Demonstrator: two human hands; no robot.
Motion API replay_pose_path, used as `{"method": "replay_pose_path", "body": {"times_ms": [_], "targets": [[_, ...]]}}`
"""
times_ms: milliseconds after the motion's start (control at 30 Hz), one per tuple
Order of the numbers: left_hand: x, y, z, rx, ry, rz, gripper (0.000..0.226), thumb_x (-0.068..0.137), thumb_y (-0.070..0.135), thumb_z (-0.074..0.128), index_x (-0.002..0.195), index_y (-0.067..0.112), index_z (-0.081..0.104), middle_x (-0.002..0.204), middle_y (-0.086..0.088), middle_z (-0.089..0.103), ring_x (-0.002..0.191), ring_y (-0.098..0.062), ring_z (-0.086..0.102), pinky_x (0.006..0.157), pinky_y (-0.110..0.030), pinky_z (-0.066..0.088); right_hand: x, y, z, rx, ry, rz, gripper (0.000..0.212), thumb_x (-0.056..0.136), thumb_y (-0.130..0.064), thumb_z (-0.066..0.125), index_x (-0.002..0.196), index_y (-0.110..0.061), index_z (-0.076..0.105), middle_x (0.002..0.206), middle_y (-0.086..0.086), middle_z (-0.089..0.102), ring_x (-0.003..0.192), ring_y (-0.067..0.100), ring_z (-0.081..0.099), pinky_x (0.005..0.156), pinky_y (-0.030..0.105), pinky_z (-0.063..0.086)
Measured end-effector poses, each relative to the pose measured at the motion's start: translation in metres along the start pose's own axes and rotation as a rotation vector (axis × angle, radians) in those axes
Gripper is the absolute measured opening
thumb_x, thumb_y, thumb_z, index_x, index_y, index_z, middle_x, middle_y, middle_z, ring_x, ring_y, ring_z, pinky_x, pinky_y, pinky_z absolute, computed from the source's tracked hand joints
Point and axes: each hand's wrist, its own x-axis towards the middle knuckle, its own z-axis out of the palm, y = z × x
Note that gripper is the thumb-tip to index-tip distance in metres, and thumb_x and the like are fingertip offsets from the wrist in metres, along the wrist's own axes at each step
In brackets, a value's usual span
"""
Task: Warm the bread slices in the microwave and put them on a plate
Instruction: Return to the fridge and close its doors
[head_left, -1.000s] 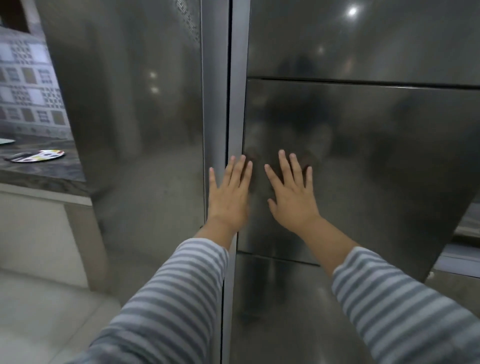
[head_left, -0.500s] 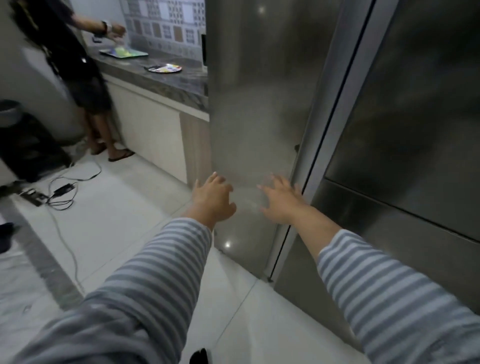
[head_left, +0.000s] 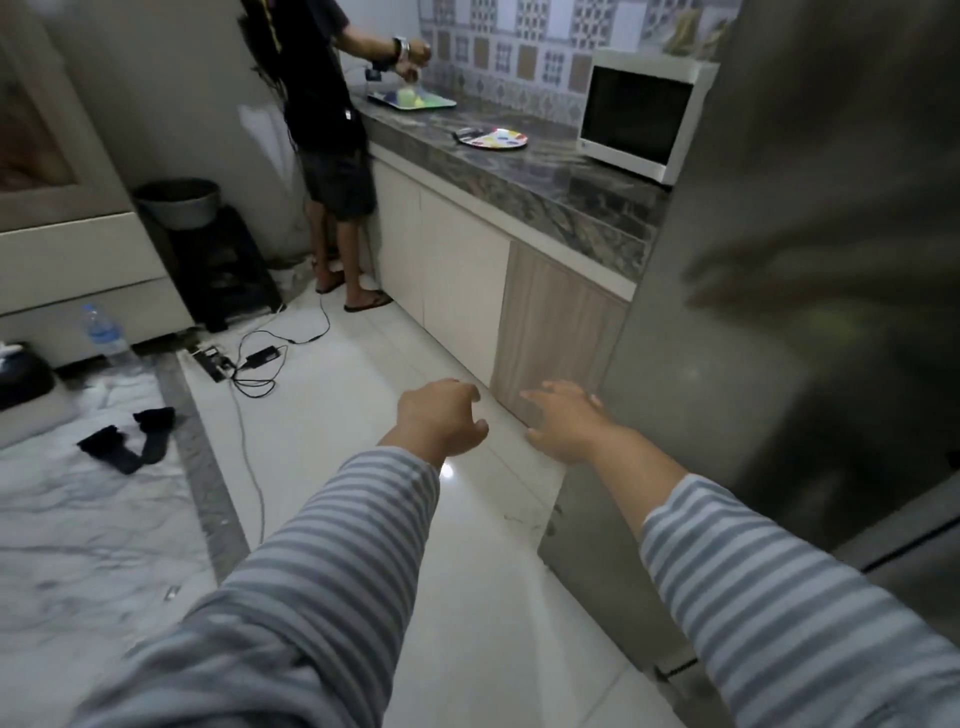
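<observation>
Empty grips (head_left: 441, 418) (head_left: 563, 423) midair, microwave (head_left: 641, 117) on counter (head_left: 545, 176)

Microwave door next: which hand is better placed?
Right, probably. Both hands are empty; the right hand hangs nearer the counter side where the shut microwave stands, the left hand further out.

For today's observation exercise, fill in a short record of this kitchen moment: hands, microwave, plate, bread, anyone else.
left hand: empty, fingers loosely curled, held over the floor
right hand: empty, fingers spread, beside the grey steel fridge
white microwave: on the dark marble counter, door shut
colourful round plate: on the counter, left of the microwave
bread slices: none visible
other person: standing at the counter's far end
</observation>
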Motion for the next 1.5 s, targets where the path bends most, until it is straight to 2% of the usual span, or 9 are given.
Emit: {"method": "replay_pose_path", "body": {"times_ms": [67,167,267,500,867,1067,1200,1400,1500], "targets": [[0.031,-0.024,-0.008,-0.002,-0.006,-0.028,0.047,0.09,0.044,0.05,0.135,0.029,0.048,0.136,0.007,0.052,0.126,-0.015,0.047,0.098,-0.037,0.042,0.04,-0.013,-0.006,0.092,-0.026,-0.001,0.059,0.095,-0.033,0.053,0.149,-0.023,0.032,0.154,0.005,0.032,0.14,0.027,0.031,0.113,0.042,0.029],[0.066,-0.05,-0.017,-0.007,-0.006,-0.054,0.047,0.089,0.045,0.05,0.133,0.03,0.049,0.133,0.008,0.054,0.124,-0.015,0.049,0.095,-0.036,0.043,0.088,-0.027,-0.013,0.112,-0.032,-0.008,0.055,0.094,-0.035,0.054,0.145,-0.022,0.039,0.148,0.006,0.041,0.133,0.027,0.042,0.107,0.04,0.039],[0.105,-0.072,-0.026,-0.002,-0.011,-0.065,0.046,0.088,0.046,0.05,0.132,0.031,0.051,0.132,0.008,0.055,0.123,-0.015,0.049,0.094,-0.036,0.044,0.133,-0.035,-0.027,0.102,-0.032,-0.013,0.052,0.093,-0.034,0.053,0.143,-0.022,0.042,0.143,0.008,0.047,0.129,0.028,0.046,0.105,0.039,0.041],[0.222,-0.1,-0.051,-0.018,0.04,-0.066,0.044,0.087,0.045,0.051,0.129,0.032,0.052,0.131,0.008,0.056,0.125,-0.016,0.048,0.096,-0.036,0.041,0.25,-0.032,-0.065,0.09,0.004,-0.049,0.051,0.094,-0.032,0.054,0.142,-0.017,0.043,0.147,0.006,0.043,0.134,0.024,0.041,0.11,0.037,0.035],[0.43,-0.1,-0.097,-0.017,0.071,-0.011,0.044,0.088,0.044,0.05,0.129,0.03,0.053,0.131,0.005,0.056,0.122,-0.019,0.05,0.092,-0.035,0.044,0.436,0.005,-0.144,0.067,0.074,-0.009,0.052,0.091,-0.035,0.056,0.139,-0.02,0.046,0.145,0.004,0.046,0.136,0.024,0.038,0.109,0.041,0.036],[0.535,-0.104,-0.112,-0.004,0.077,0.109,0.044,0.086,0.044,0.052,0.128,0.029,0.055,0.13,0.004,0.058,0.121,-0.02,0.052,0.092,-0.034,0.046,0.514,0.021,-0.175,0.059,0.108,0.046,0.051,0.092,-0.035,0.056,0.14,-0.023,0.045,0.144,0.002,0.047,0.133,0.022,0.042,0.106,0.036,0.038],[0.616,-0.103,-0.13,0.034,0.074,0.229,0.045,0.085,0.047,0.052,0.127,0.029,0.055,0.129,0.003,0.059,0.121,-0.021,0.052,0.095,-0.038,0.047,0.572,0.029,-0.203,0.105,0.189,0.137,0.05,0.089,-0.036,0.055,0.138,-0.027,0.047,0.141,0.003,0.05,0.129,0.024,0.047,0.103,0.04,0.042],[0.724,-0.088,-0.174,0.095,0.073,0.421,0.043,0.085,0.044,0.055,0.125,0.03,0.056,0.128,0.001,0.059,0.12,-0.023,0.054,0.095,-0.038,0.046,0.627,0.043,-0.257,0.137,0.316,0.29,0.048,0.092,-0.031,0.053,0.139,-0.026,0.047,0.138,0.001,0.052,0.126,0.023,0.05,0.099,0.037,0.044],[0.764,-0.066,-0.194,0.105,0.075,0.529,0.049,0.086,0.045,0.055,0.132,0.029,0.049,0.13,0.0,0.057,0.121,-0.024,0.052,0.092,-0.039,0.045,0.644,0.061,-0.28,0.14,0.394,0.377,0.046,0.094,-0.032,0.051,0.139,-0.027,0.046,0.14,-0.001,0.049,0.126,0.023,0.048,0.097,0.039,0.045]]}}
